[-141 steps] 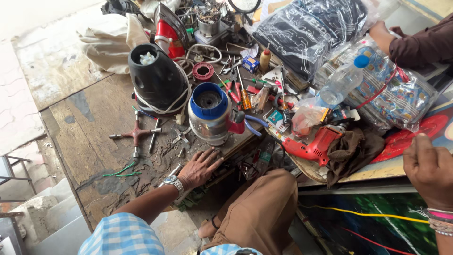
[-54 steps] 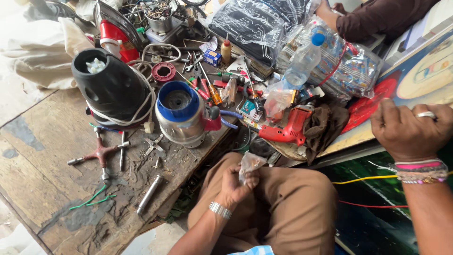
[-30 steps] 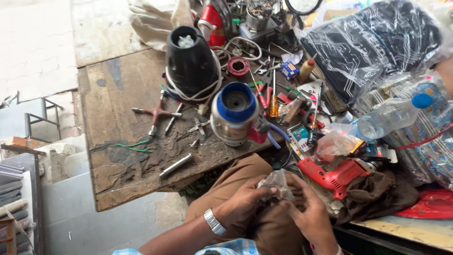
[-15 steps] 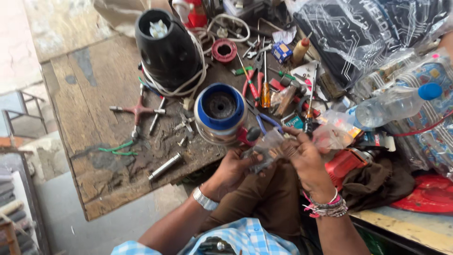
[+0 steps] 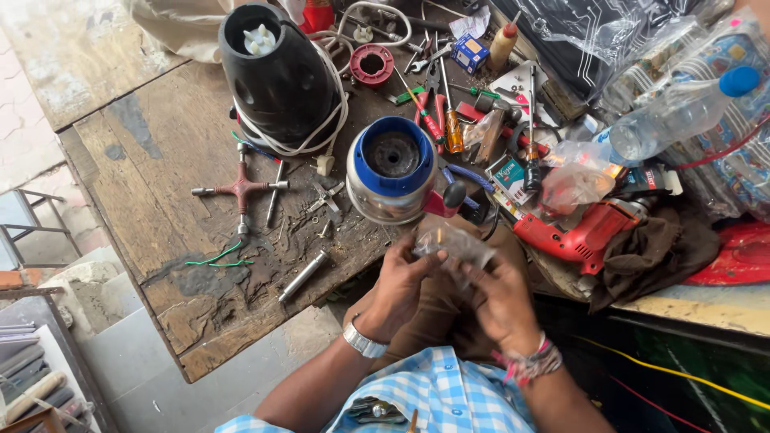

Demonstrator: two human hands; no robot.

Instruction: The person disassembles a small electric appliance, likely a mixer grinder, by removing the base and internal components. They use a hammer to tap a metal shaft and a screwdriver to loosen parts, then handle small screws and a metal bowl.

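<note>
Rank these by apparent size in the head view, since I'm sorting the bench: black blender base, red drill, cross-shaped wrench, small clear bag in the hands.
1. black blender base
2. red drill
3. cross-shaped wrench and small clear bag: look alike; the bag sits nearer the camera, so unsure.

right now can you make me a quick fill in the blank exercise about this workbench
1. Both the left hand and the right hand hold a small clear ____ bag.
2. The motor base near the hands has a ____ top rim.
3. The power drill lying on the bench is ____.
4. The water bottle has a ____ cap.

Missing words: plastic; blue; red; blue
</note>
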